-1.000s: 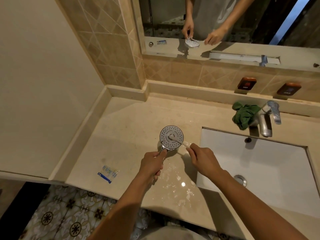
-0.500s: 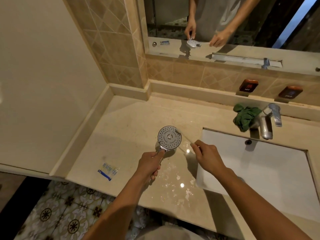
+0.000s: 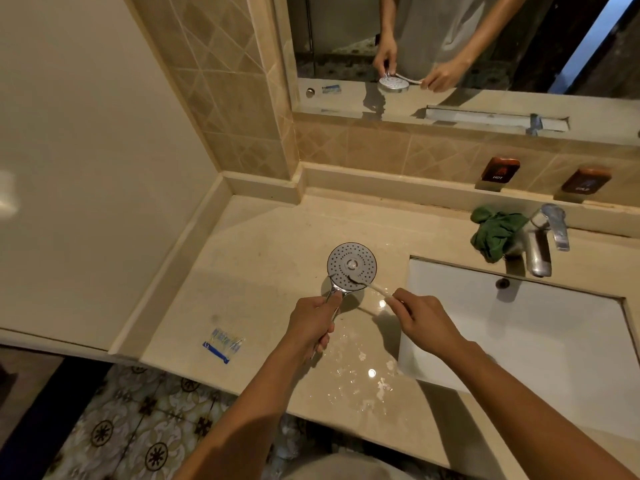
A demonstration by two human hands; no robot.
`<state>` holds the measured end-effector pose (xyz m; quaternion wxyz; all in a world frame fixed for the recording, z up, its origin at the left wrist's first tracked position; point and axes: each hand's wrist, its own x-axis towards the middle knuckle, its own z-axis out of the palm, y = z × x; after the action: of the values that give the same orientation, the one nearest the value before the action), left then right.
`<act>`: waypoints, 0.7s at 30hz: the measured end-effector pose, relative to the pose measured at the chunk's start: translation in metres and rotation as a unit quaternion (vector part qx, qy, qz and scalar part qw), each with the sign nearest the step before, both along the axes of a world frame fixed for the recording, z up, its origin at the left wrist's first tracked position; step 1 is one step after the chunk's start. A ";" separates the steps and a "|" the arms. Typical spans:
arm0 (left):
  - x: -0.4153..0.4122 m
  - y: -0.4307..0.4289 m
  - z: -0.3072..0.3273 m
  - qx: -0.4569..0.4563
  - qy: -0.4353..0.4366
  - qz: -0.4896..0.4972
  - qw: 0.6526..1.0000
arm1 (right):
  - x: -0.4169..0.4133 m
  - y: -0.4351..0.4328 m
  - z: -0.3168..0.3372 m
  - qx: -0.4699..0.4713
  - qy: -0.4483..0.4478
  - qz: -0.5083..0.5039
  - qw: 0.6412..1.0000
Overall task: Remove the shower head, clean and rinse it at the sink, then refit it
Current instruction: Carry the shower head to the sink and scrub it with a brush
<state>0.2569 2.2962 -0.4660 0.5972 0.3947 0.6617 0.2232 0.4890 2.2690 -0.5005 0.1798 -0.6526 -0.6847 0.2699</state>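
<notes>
A round chrome shower head [image 3: 351, 263] with a grey nozzle face points up, held above the beige countertop [image 3: 270, 271] left of the sink. My left hand [image 3: 311, 323] grips its chrome handle from below. My right hand [image 3: 424, 322] pinches a white toothbrush [image 3: 372, 287], whose bristle end rests on the lower right part of the nozzle face. The white sink basin [image 3: 540, 327] lies to the right, under the chrome tap [image 3: 542, 242].
A crumpled green cloth [image 3: 495, 233] lies beside the tap. A small blue and clear packet [image 3: 223, 344] sits on the counter at the left. Water and foam patches [image 3: 360, 372] spread near the counter's front edge. A mirror [image 3: 450, 39] hangs behind.
The toothbrush tip moved from the centre of the face to its upper right edge, then down to the lower right part. The shower head stayed in my left hand.
</notes>
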 end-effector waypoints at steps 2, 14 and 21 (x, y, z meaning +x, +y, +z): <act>0.002 0.001 -0.001 -0.006 0.006 0.004 1.000 | 0.002 0.005 0.000 0.023 0.028 -0.111 0.993; 0.001 0.002 0.002 -0.028 -0.010 -0.001 1.000 | 0.019 0.003 0.006 0.053 0.060 -0.078 0.994; 0.000 0.002 0.006 -0.044 -0.022 0.005 0.999 | 0.020 0.007 -0.004 0.074 0.021 -0.128 0.989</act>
<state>0.2568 2.2984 -0.4599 0.6274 0.3597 0.6594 0.2053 0.5086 2.2757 -0.5046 0.2750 -0.7141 -0.6094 0.2074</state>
